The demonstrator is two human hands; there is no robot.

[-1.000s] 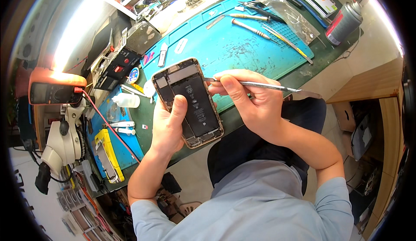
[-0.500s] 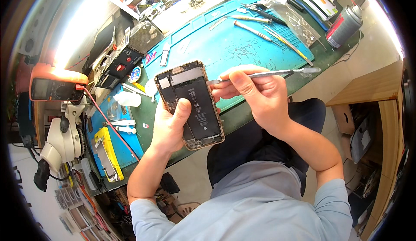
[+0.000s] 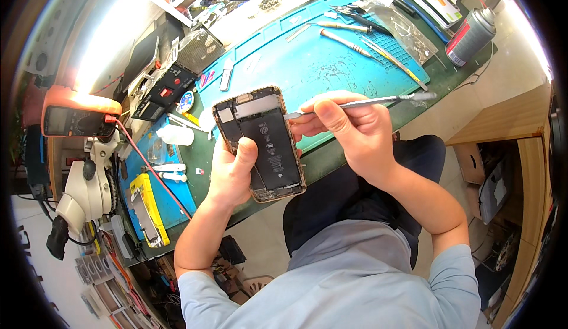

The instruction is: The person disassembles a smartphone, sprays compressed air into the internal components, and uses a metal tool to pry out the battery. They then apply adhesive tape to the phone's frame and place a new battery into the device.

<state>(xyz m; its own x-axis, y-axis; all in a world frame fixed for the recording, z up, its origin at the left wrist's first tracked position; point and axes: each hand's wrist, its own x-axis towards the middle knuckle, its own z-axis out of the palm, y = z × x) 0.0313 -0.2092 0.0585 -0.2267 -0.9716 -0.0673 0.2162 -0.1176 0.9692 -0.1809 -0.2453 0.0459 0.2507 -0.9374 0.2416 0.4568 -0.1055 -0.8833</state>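
My left hand [image 3: 234, 166] grips an opened smartphone [image 3: 251, 107] by its left side, the thumb lying across the front and the fingers mostly hidden underneath. Its black battery [image 3: 275, 151] and inner parts face up. In my right hand [image 3: 349, 128] a thin metal pry tool [image 3: 378, 101] is pinched between thumb and fingers. The flat tip of that tool meets the phone's upper right edge, beside the battery. Fingertips of the right hand are close to the same edge. Whether the tip sits under the battery, I cannot tell.
Beyond the phone lies a blue repair mat [image 3: 319, 63] with screwdrivers [image 3: 346, 44] and tweezers [image 3: 393, 63]. A spray can [image 3: 471, 36] stands far right. On the left are an orange multimeter [image 3: 80, 113], a white plastic bottle [image 3: 176, 135] and a yellow-framed item [image 3: 148, 211].
The phone has tilted slightly in my left hand, its top edge a little lower in view. The pry tool's tip has dropped slightly, still at the phone's right edge.
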